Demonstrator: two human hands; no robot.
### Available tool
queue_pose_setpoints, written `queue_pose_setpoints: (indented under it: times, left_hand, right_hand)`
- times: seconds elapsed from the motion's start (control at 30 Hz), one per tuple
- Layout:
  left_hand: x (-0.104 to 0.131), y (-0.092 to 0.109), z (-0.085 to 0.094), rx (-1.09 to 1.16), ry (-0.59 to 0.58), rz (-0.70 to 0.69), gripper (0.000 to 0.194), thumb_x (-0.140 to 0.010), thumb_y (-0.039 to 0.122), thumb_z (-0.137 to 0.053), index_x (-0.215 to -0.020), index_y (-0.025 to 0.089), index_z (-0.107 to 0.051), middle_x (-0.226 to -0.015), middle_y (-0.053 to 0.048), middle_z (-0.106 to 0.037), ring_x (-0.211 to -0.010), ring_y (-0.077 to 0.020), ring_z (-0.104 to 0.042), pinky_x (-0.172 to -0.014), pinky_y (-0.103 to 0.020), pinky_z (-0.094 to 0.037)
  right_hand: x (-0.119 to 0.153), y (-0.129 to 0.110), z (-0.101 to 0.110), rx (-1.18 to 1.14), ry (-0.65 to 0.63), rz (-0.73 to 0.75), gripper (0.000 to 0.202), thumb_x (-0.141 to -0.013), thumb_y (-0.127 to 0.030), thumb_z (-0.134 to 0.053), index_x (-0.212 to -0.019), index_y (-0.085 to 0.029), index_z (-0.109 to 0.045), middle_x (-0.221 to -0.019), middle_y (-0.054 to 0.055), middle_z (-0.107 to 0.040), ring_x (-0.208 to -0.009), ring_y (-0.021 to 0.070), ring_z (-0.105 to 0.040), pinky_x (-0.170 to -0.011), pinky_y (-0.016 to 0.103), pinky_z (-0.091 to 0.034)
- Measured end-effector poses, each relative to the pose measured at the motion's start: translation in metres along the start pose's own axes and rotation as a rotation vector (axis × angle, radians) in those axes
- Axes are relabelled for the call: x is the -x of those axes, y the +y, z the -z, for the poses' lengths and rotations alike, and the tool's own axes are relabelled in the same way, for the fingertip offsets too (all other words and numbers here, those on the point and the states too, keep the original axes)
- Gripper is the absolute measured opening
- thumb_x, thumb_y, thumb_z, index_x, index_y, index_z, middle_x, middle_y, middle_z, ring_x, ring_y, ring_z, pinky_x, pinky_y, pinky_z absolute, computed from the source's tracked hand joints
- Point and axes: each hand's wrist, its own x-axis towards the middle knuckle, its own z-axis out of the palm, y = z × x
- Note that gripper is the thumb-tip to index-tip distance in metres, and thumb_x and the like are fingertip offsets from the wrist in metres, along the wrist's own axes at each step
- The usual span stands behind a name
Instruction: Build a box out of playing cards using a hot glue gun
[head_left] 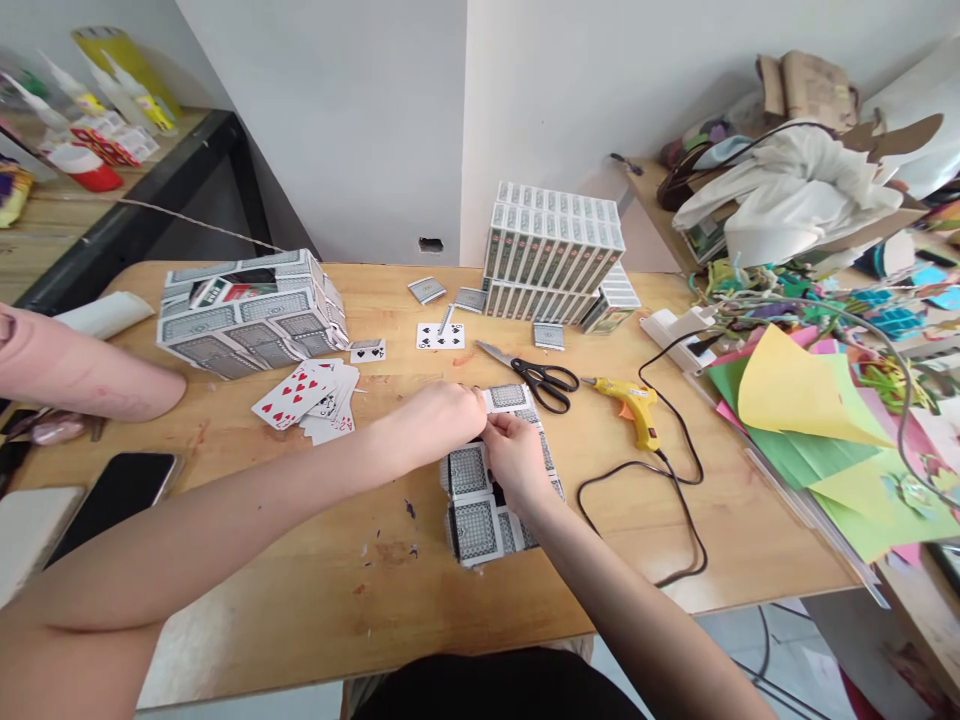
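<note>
A small box covered in grey-patterned playing cards lies at the middle of the table, with a dark opening in its upper side. My left hand is curled closed at the box's far left part; whatever its fingertips pinch is hidden. Right beside it, my right hand rests over the opening, thumb and fingers closed on the box's edge. The fingertips of both hands meet. Just past the box lie black-handled scissors, and to the right a yellow glue gun with its black cord.
A larger card-covered box stands at the back left, near fanned playing cards. Stacked card packs rise at the back. A phone and pink roll lie left; coloured paper covers the right edge.
</note>
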Motion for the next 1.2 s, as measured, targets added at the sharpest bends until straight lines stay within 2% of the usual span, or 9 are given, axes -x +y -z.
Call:
queue_pose_setpoints:
  times: [0.13, 0.3, 0.47, 0.7, 0.93, 1.1, 1.2]
  left_hand:
    - [0.002, 0.009, -0.005, -0.125, 0.023, -0.051, 0.025, -0.073, -0.008, -0.046, -0.085, 0.003, -0.065, -0.079, -0.018, -0.069, -0.068, -0.0242, -0.067, -0.052, -0.028, -0.046]
    - [0.007, 0.011, -0.016, -0.287, 0.104, -0.078, 0.032, -0.075, -0.006, -0.048, -0.104, -0.008, -0.061, -0.1, -0.031, -0.066, -0.082, -0.0283, -0.069, -0.059, -0.03, -0.051]
    - [0.008, 0.007, -0.013, -0.282, 0.097, -0.116, 0.032, -0.078, -0.006, -0.044, -0.104, -0.004, -0.063, -0.099, -0.028, -0.068, -0.085, -0.0259, -0.07, -0.062, -0.03, -0.054]
    - [0.005, 0.003, -0.01, -0.256, 0.03, -0.148, 0.033, -0.077, -0.007, -0.043, -0.105, -0.008, -0.061, -0.098, -0.029, -0.067, -0.089, -0.0275, -0.069, -0.065, -0.031, -0.056]
    - [0.011, 0.0, -0.014, -0.177, 0.091, -0.108, 0.035, -0.079, -0.007, -0.042, -0.11, -0.005, -0.058, -0.105, -0.027, -0.066, -0.092, -0.0261, -0.068, -0.067, -0.031, -0.056]
    - [0.008, -0.001, -0.012, -0.141, 0.048, -0.038, 0.031, -0.081, -0.004, -0.041, -0.106, 0.0, -0.058, -0.089, -0.017, -0.069, -0.079, -0.0231, -0.069, -0.061, -0.03, -0.054]
    - [0.004, 0.002, -0.008, -0.153, 0.024, -0.051, 0.03, -0.079, -0.005, -0.041, -0.103, -0.002, -0.059, -0.083, -0.018, -0.068, -0.073, -0.0227, -0.068, -0.056, -0.029, -0.052]
  right_hand:
    - [-0.003, 0.003, 0.0, 0.03, 0.019, 0.026, 0.023, -0.071, -0.034, -0.054, -0.073, -0.015, -0.066, -0.042, -0.006, -0.041, -0.043, 0.0092, -0.035, -0.043, 0.021, -0.027]
    - [-0.005, 0.003, -0.002, 0.043, 0.056, 0.031, 0.024, -0.07, -0.03, -0.052, -0.075, -0.013, -0.069, -0.046, -0.001, -0.052, -0.051, 0.0137, -0.048, -0.05, 0.023, -0.034]
    - [-0.009, 0.004, -0.005, 0.049, 0.087, 0.011, 0.017, -0.067, -0.024, -0.052, -0.068, -0.016, -0.066, -0.049, 0.0, -0.056, -0.053, 0.0146, -0.049, -0.051, 0.024, -0.035]
    - [-0.013, 0.003, -0.006, 0.038, 0.109, -0.03, 0.01, -0.062, -0.017, -0.05, -0.054, -0.017, -0.058, -0.047, -0.001, -0.051, -0.05, 0.0128, -0.044, -0.049, 0.024, -0.033]
    - [-0.012, -0.001, -0.004, 0.008, 0.059, -0.057, 0.011, -0.06, -0.015, -0.048, -0.051, -0.019, -0.052, -0.044, -0.003, -0.046, -0.046, 0.0111, -0.039, -0.046, 0.024, -0.03]
    - [-0.009, 0.001, -0.002, 0.039, 0.056, -0.025, 0.011, -0.063, -0.019, -0.048, -0.052, -0.019, -0.052, -0.048, -0.004, -0.045, -0.048, 0.0107, -0.036, -0.047, 0.023, -0.028]
    - [-0.008, 0.0, -0.002, 0.065, 0.067, -0.013, 0.011, -0.062, -0.019, -0.048, -0.054, -0.018, -0.054, -0.052, -0.003, -0.049, -0.053, 0.0122, -0.041, -0.05, 0.024, -0.03]
